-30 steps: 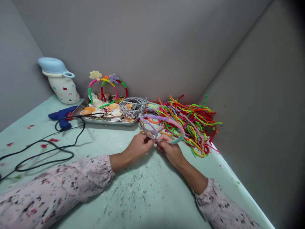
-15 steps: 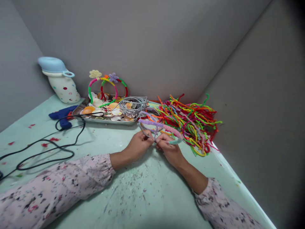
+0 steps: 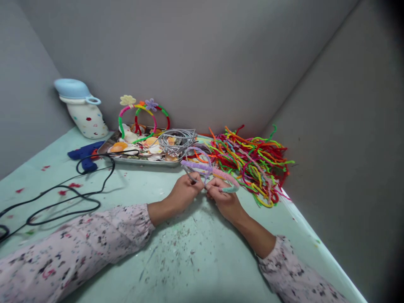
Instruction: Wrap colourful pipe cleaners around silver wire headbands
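My left hand [image 3: 183,194] and my right hand [image 3: 224,198] meet over the green table [image 3: 176,261], both pinched shut on a thin grey headband [image 3: 189,174]. A fuzzy pipe cleaner [image 3: 211,170], purple, pink and pale teal, is wrapped along it and runs out past my right fingers. Just behind lies a big pile of coloured pipe cleaners [image 3: 252,162]. Both forearms in floral sleeves rest on the table.
A metal tray [image 3: 139,159] holds shells, a bundle of grey headbands [image 3: 176,140] and two wrapped headbands with flowers [image 3: 142,113]. A blue glue gun [image 3: 85,153] with its black cable [image 3: 63,202] lies left. A white jug [image 3: 83,111] stands by the grey wall.
The pipe cleaner's free end has swung lower and closer to my right hand as my fingers turn it round the headband. My hands stay in place.
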`<state>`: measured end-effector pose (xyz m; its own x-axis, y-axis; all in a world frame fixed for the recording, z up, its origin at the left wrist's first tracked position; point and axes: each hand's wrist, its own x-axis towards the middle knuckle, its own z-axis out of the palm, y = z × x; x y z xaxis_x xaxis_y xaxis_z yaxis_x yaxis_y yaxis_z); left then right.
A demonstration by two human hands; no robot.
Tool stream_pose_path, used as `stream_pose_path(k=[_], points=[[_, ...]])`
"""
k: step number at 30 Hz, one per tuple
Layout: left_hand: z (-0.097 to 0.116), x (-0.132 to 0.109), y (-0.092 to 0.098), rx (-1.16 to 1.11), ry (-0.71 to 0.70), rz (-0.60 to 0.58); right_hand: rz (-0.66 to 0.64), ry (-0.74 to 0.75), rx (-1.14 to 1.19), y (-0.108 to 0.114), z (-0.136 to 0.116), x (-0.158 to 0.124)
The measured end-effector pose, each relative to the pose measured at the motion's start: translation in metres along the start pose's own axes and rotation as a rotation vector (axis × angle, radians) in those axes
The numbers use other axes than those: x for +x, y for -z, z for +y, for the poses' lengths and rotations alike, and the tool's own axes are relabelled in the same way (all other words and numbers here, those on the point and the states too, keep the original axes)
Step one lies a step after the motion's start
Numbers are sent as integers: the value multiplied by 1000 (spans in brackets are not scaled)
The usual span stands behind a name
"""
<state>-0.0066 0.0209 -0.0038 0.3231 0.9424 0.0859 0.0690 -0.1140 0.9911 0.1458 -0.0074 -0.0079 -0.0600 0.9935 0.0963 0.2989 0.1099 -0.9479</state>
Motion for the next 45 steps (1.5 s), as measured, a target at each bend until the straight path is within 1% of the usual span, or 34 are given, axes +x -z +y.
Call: stream_pose_path(k=[4, 12, 23, 29, 35, 45], points=[[-2, 1, 0, 5, 20, 12, -3, -2, -6, -1, 1, 1], [-8, 2, 1, 8, 28, -12, 6, 42, -16, 0, 2, 1], [-2, 2, 1, 67, 23, 21, 27, 62, -40, -2, 3, 0], [-5, 1, 2, 60, 39, -7, 32, 95, -59, -2, 7, 2], [-7, 2, 1, 53, 22, 4, 28, 123, -58, -2, 4, 2], [-9, 4, 1, 32, 22, 44, 41, 126, -85, -3, 10, 0]])
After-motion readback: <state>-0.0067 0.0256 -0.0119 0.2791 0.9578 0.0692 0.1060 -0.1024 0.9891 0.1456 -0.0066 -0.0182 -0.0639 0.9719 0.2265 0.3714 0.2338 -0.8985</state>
